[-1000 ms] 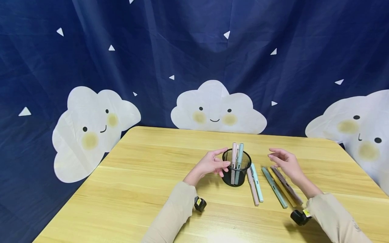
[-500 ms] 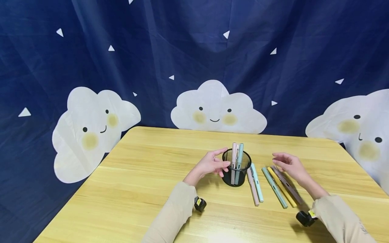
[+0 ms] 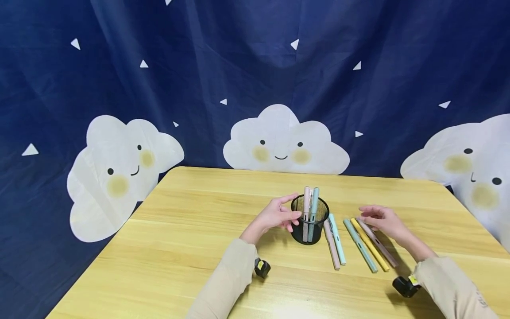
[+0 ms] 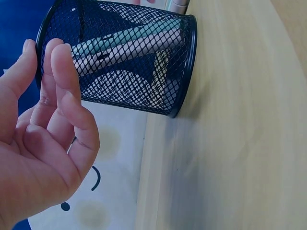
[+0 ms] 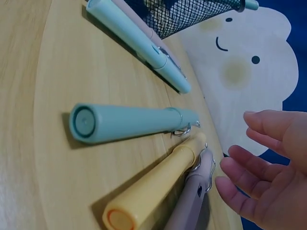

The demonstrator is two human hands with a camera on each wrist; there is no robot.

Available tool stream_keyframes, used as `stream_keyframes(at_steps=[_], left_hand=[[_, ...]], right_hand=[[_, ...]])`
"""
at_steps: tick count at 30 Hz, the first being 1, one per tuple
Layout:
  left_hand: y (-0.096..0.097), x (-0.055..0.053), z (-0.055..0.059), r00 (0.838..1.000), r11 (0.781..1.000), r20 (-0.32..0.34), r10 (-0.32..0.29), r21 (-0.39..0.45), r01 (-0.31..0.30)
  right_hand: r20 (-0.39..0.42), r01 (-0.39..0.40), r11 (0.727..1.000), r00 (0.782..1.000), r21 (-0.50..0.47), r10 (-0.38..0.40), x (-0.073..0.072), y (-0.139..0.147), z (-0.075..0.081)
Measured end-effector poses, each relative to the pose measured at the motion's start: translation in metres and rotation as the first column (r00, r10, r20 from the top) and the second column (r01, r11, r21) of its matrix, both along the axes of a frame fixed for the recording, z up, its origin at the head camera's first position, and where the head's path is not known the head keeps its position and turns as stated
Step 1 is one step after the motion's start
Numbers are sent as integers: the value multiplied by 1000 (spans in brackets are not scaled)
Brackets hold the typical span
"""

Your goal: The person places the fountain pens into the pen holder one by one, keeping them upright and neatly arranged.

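Note:
My left hand [image 3: 276,215] holds the rim of a black mesh pen holder [image 3: 298,232], with the thumb in front and a finger behind. Two capped pens stand inside: a pale pink pen [image 3: 306,199] and a blue-green pen [image 3: 315,201]. The left wrist view shows the other fingers bent beside the mesh [image 4: 134,91]. My right hand [image 3: 382,219] hovers over the top end of a mauve pen [image 3: 380,246]. Its fingers are loosely bent and a gap shows to the pen [image 5: 194,191] in the right wrist view. Beside that lie a yellow pen [image 3: 370,246] and a teal pen [image 3: 360,246].
Close to the holder's right side, a light pink pen [image 3: 331,248] and a light aqua pen [image 3: 337,241] lie on the wooden table [image 3: 179,230]. Behind the table hangs a dark blue curtain [image 3: 255,57] with white clouds.
My right hand has moved to the right and a little nearer, over the mauve pen's end. The left hand and the pen holder have stayed in place.

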State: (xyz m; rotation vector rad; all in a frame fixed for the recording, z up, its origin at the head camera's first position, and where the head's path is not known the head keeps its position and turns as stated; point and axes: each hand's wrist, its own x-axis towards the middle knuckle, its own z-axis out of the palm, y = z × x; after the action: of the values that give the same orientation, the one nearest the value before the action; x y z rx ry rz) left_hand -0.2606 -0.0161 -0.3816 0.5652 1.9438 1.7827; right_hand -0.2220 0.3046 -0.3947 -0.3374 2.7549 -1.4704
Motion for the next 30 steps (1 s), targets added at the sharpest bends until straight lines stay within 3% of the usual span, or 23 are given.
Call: stream_keyframes(at_steps=[7,19,30], left_hand=[[0,-1,-2,1000,1000,-8,-4,0,4],[0,-1,1,1000,1000,-2,6,-7,-6],[-2,-2,0,1000,1000,-4,-2,2,2]], right_hand=[[60,-42,998,997,57,39,0,5,-4],[209,-130,992,970,3,126,-3,13,-3],[252,-177,983,955,54,159,-5,14,-3]])
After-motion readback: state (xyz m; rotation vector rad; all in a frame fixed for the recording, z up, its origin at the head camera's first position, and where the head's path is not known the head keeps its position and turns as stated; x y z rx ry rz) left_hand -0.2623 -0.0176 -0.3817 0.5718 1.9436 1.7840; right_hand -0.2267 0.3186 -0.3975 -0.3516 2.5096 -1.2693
